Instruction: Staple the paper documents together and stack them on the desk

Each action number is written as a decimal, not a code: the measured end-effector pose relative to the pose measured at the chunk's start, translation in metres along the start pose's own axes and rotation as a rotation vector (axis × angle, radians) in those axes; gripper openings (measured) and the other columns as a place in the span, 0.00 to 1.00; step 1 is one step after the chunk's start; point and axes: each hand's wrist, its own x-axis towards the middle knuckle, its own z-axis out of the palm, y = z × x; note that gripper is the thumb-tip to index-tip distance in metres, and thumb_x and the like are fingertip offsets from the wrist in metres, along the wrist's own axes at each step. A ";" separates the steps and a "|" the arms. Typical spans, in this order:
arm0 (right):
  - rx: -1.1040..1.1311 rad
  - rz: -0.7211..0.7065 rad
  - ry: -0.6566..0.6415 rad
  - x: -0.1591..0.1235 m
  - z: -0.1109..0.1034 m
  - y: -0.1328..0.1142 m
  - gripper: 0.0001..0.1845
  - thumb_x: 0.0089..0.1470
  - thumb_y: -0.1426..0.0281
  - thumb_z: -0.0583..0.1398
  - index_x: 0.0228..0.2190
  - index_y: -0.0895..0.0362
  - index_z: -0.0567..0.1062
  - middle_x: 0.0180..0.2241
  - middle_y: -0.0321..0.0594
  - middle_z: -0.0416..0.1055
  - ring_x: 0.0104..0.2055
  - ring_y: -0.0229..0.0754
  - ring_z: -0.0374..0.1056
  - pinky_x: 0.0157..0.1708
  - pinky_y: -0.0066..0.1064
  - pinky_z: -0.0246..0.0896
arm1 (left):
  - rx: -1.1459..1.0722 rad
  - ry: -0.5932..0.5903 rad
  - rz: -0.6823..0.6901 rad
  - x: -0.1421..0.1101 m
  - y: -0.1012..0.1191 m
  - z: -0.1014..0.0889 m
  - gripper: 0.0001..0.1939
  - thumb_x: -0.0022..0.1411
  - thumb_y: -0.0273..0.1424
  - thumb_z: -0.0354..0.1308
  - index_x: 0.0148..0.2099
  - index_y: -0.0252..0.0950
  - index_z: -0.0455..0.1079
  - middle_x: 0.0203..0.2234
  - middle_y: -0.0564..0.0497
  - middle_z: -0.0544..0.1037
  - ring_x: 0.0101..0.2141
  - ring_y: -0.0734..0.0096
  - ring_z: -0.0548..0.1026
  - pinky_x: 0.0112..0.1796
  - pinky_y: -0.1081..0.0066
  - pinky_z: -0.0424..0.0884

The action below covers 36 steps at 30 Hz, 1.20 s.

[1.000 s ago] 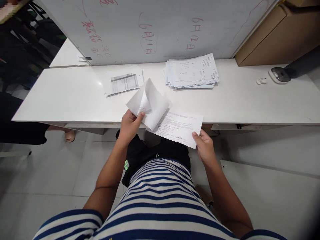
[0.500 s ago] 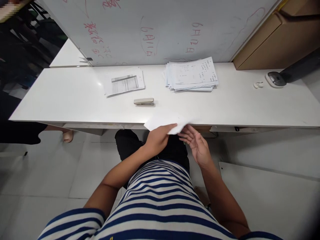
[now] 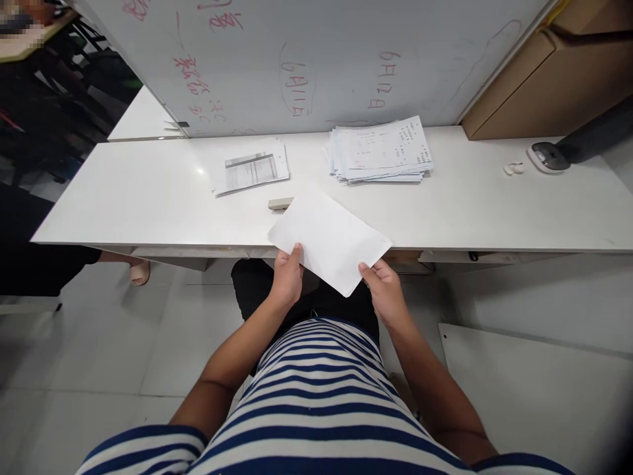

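A blank white sheet of paper (image 3: pixel 331 241) is held slantwise over the desk's front edge; whether it is one sheet or more I cannot tell. My left hand (image 3: pixel 288 277) pinches its lower left edge, thumb on top. On its right corner, my right hand (image 3: pixel 386 290) is closed with the thumb over the paper. Just beyond the paper lies a beige stapler (image 3: pixel 279 204), partly covered by it. Farther back are a small pile of printed sheets (image 3: pixel 252 168) on the left and a thicker stack of papers (image 3: pixel 380 152) on the right.
The white desk (image 3: pixel 469 211) runs across the view below a whiteboard (image 3: pixel 341 66) with red writing. A cardboard box (image 3: pixel 534 86) stands at the back right, near a small white item (image 3: pixel 513 169) and a dark rounded device (image 3: pixel 548 158). Another person's foot (image 3: pixel 139 272) shows at left.
The paper has come up flat and spread between both hands, now covering part of the stapler. My right hand, loosely open before, has closed on the paper's corner.
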 end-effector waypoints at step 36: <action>-1.336 -0.685 -0.179 0.091 0.011 -0.037 0.22 0.62 0.66 0.52 0.56 0.55 0.72 0.60 0.48 0.66 0.64 0.58 0.57 0.59 0.53 0.55 | 1.417 -0.191 0.751 0.143 0.048 -0.010 0.20 0.73 0.40 0.40 0.51 0.40 0.71 0.53 0.46 0.75 0.57 0.57 0.67 0.59 0.58 0.57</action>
